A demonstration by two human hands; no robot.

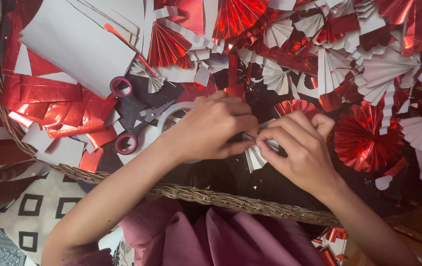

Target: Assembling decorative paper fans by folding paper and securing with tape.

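A wide wicker tray [230, 201] carries a heap of red foil and white paper fans [319, 44], with a large white sheet [73, 44] at its upper left. A round red foil rosette [364, 138] lies just right of the hands. Black scissors [132, 116] with pink-lined handles rest beside a tape roll [171, 116]. The left hand [216, 128] and right hand [299, 148] both pinch a small white pleated paper fan [255, 156] between their fingertips, over the tray's middle.
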